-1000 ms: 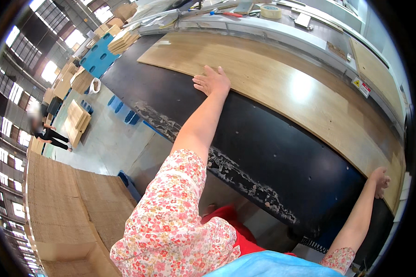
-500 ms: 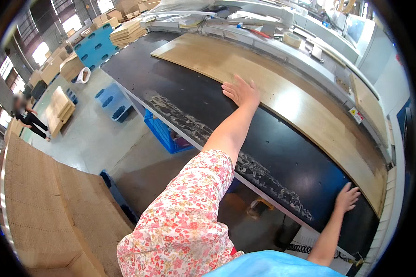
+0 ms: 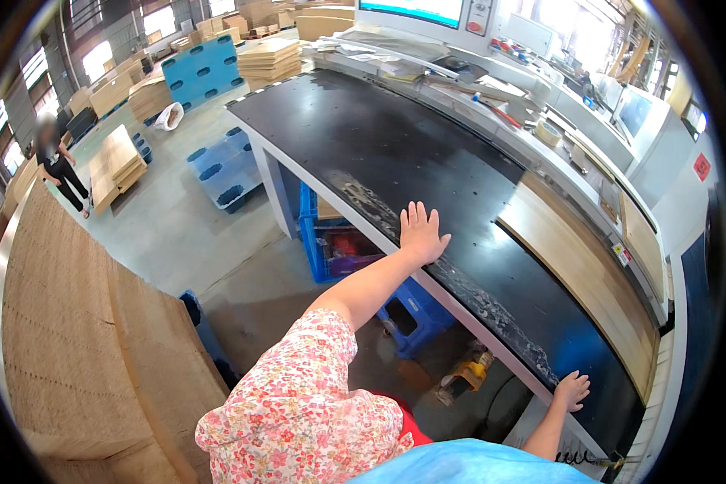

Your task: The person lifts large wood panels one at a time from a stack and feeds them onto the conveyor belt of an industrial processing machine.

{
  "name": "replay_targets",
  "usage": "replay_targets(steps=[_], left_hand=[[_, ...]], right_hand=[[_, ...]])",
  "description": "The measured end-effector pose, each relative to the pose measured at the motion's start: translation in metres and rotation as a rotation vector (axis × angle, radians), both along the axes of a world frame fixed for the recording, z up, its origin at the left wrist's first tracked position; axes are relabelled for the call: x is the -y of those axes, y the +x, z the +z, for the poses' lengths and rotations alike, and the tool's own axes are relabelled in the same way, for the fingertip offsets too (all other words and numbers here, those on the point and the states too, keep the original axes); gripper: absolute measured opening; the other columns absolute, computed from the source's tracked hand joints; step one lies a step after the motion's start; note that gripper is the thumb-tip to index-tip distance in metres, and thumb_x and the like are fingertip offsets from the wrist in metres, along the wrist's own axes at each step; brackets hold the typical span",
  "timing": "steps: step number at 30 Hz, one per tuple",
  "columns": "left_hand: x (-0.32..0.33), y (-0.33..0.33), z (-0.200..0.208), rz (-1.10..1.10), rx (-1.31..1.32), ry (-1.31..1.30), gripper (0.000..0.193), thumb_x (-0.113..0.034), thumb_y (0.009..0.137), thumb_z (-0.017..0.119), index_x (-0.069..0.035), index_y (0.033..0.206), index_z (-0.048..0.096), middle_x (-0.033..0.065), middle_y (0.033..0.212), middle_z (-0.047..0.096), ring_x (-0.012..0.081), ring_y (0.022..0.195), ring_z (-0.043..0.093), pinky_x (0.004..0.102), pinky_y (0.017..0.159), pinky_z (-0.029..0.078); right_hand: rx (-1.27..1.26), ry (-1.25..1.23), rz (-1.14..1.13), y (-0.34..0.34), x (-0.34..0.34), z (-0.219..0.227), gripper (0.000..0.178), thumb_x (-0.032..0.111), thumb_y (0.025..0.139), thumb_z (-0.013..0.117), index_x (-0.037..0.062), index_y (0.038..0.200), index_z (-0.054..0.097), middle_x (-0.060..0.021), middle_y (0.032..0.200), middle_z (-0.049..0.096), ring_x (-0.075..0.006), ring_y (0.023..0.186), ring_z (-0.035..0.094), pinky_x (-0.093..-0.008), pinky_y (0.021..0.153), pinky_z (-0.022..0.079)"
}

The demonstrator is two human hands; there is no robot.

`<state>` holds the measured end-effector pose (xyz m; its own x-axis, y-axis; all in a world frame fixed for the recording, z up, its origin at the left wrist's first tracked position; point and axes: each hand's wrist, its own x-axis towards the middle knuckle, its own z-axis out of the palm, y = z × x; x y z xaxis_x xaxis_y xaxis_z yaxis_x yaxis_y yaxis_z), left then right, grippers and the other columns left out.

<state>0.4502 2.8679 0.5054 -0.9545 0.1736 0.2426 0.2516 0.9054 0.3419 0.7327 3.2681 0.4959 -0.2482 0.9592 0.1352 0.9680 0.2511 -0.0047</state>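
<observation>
Left hand (image 3: pixel 422 235) spread, right hand (image 3: pixel 572 392) loosely open, we gripped nothing at the table (image 3: pixel 339 109)'s near edge; the board (image 3: pixel 574 260) already lay along the far edge's right end.

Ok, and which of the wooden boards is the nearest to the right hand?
The long board lying on the black tabletop, just beyond the right hand. A shorter board lies past it; the stacked boards are far left.

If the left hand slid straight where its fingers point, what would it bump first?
The left hand would probably meet the long grey metal-looking ledge behind the flat black tabletop, though depth is unclear.
</observation>
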Motion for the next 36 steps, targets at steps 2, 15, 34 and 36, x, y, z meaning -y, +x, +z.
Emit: replay_targets(steps=[2,15,34,36], left_hand=[[0.01,0.002,0.002,0.035,-0.021,0.035,0.066,-0.046,0.088,0.049,-0.003,0.137,0.034,0.0256,0.144,0.026,0.0389,0.137,0.018,0.052,0.11,0.013],[0.002,0.008,-0.003,0.027,-0.323,0.277,0.048,-0.036,0.088,0.053,-0.003,0.122,0.049,0.021,0.135,0.04,0.0346,0.129,0.032,0.0451,0.106,0.026],[0.004,0.01,-0.001,0.008,-0.314,0.31,0.029,-0.03,0.086,0.055,-0.005,0.101,0.056,0.0144,0.123,0.046,0.0292,0.123,0.038,0.0421,0.101,0.03],[0.005,0.01,-0.001,0.015,-0.318,0.31,0.029,-0.03,0.086,0.056,-0.005,0.1,0.056,0.0141,0.123,0.046,0.029,0.122,0.038,0.0421,0.101,0.03]], right_hand=[[0.035,-0.053,-0.021,-0.007,0.015,0.017,0.052,0.045,0.097,0.03,0.0164,0.14,0.035,-0.004,0.148,0.03,-0.0255,0.137,0.027,-0.0561,0.106,0.024],[-0.194,0.106,-0.096,0.001,-0.013,-0.01,0.056,0.046,0.094,0.034,0.0135,0.138,0.04,-0.0031,0.141,0.041,-0.0228,0.129,0.04,-0.0497,0.108,0.024],[-0.184,0.11,-0.118,0.001,-0.017,-0.008,0.054,0.039,0.09,0.036,0.0122,0.137,0.043,-0.007,0.137,0.046,-0.0268,0.124,0.045,-0.0453,0.107,0.027],[-0.195,0.116,-0.106,0.0,-0.014,-0.007,0.054,0.039,0.09,0.036,0.0119,0.137,0.043,-0.0079,0.137,0.047,-0.027,0.124,0.045,-0.0453,0.106,0.028]])
